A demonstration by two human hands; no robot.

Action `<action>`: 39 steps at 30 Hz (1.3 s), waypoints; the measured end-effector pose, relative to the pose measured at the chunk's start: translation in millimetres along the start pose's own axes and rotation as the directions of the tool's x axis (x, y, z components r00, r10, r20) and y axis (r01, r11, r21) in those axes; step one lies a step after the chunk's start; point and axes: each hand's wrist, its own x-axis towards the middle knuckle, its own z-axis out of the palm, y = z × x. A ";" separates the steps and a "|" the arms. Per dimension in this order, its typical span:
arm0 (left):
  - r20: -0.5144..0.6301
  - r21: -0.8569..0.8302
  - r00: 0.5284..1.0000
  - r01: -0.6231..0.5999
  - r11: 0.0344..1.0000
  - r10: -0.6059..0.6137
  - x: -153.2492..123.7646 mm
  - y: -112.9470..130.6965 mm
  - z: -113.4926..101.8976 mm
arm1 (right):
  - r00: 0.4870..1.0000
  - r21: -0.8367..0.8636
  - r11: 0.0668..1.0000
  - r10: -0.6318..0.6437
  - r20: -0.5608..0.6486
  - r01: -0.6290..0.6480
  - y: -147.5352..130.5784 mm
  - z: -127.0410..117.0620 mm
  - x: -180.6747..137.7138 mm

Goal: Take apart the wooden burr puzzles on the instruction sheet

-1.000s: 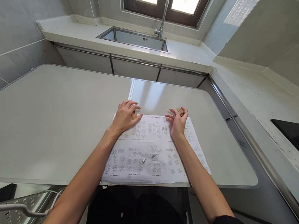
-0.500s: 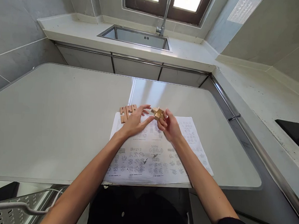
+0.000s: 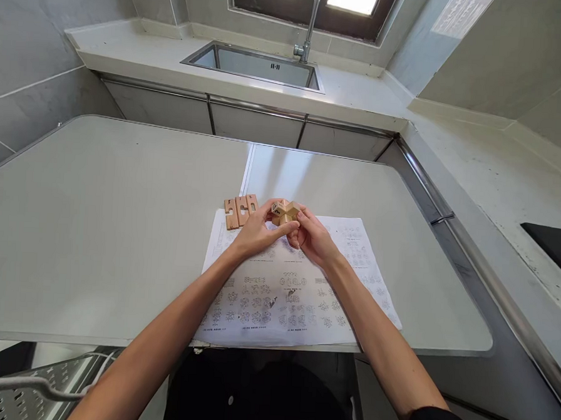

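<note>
Left hand (image 3: 257, 231) has closed in from 9 o'clock; with right hand (image 3: 311, 237) it now grasps the wooden block cluster (image 3: 284, 211). Three notched pieces (image 3: 240, 210) remain unmoved on the bench (image 3: 120, 226), at the sheet's (image 3: 294, 298) 11 o'clock corner.

A small pale wooden puzzle block (image 3: 284, 211), made of notched pieces joined at angles, is held above the far edge of the printed sheet (image 3: 295, 286). Three flat notched wooden pieces (image 3: 240, 210) lie side by side just left of it, at the sheet's far left corner.
</note>
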 end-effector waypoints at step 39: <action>-0.223 0.005 0.970 -0.094 0.996 0.093 3.9 -4.8 -0.2 | 0.978 0.070 0.980 0.180 0.108 -0.188 0.5 -2.1 -0.5</action>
